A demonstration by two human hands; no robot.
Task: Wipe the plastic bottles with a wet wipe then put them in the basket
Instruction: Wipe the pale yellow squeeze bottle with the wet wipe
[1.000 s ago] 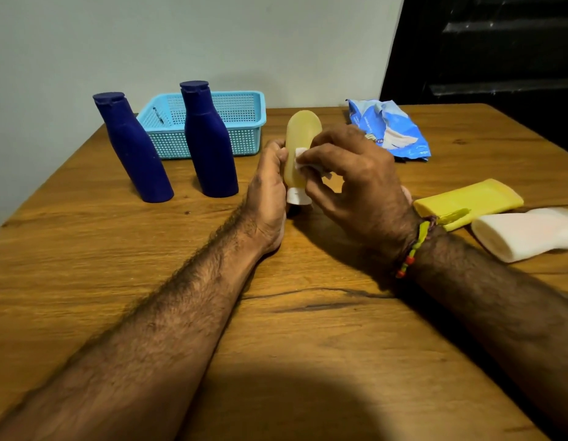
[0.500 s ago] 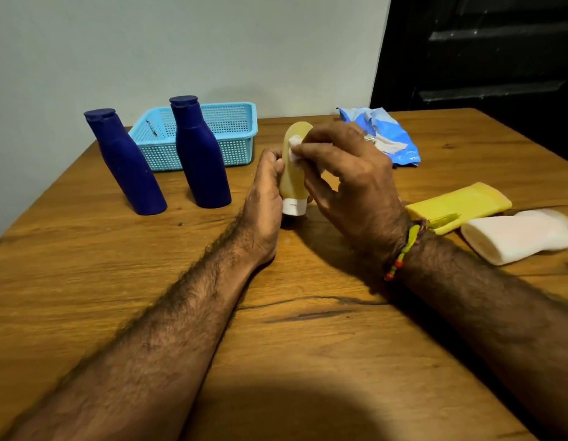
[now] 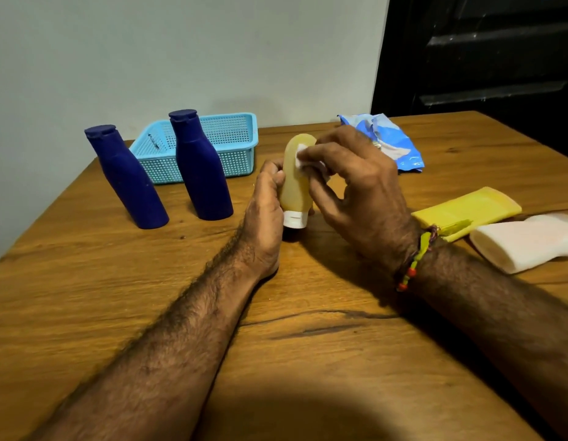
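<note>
A pale yellow bottle [image 3: 296,183] stands on its white cap in the middle of the table. My left hand [image 3: 266,214] grips its left side. My right hand [image 3: 359,186] pinches a white wet wipe [image 3: 303,159] against the bottle's upper part. Two dark blue bottles [image 3: 126,176] [image 3: 201,165] stand upright at the left, in front of the light blue basket [image 3: 241,144], which has no bottles in it. A yellow bottle [image 3: 467,211] and a white bottle [image 3: 527,241] lie on their sides at the right.
A blue and white wipes packet [image 3: 390,141] lies at the back of the wooden table [image 3: 308,345], behind my right hand. A pale wall runs behind the basket and a dark doorway is at the far right.
My right hand has slid the wipe from the bottle's middle up to near its top. My left hand has kept its hold on the bottle.
</note>
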